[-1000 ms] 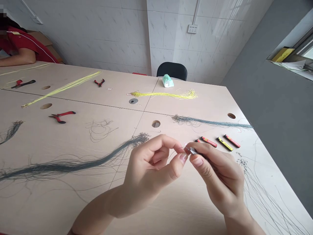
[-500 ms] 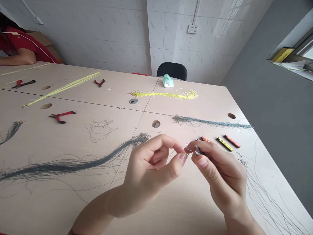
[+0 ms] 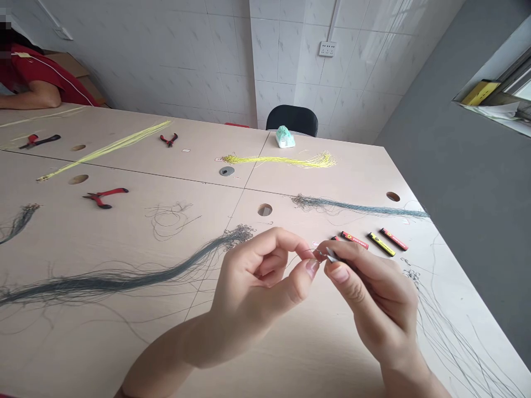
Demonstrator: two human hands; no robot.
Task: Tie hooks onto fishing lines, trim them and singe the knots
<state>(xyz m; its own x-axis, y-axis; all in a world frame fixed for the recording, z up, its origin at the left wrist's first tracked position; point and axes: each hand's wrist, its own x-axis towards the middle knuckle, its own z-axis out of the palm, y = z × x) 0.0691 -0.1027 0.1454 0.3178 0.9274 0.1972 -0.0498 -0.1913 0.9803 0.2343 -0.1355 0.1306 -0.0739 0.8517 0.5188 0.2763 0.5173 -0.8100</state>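
Observation:
My left hand point(image 3: 257, 287) and my right hand point(image 3: 373, 293) meet above the pale wooden table point(image 3: 174, 177). The left thumb and forefinger pinch a thin wire point(image 3: 305, 255). My right fingertips grip a small metal piece point(image 3: 331, 255), and the rest of it is hidden by the fingers. The two sets of fingertips are almost touching. Beyond my right hand lie several red and yellow stick-shaped packets point(image 3: 354, 240). A long grey wire bundle point(image 3: 124, 280) runs to the left of my left hand.
Another grey bundle point(image 3: 357, 208), a yellow wire bundle point(image 3: 282, 160) and red-handled pliers point(image 3: 105, 196) lie on the table, which has round holes. A person in a red top point(image 3: 37, 77) leans on the far left. The table's right edge is close to my right hand.
My right hand has shifted slightly, and the small metal piece now sits a little closer to my left fingertips. The objects on the table have not moved.

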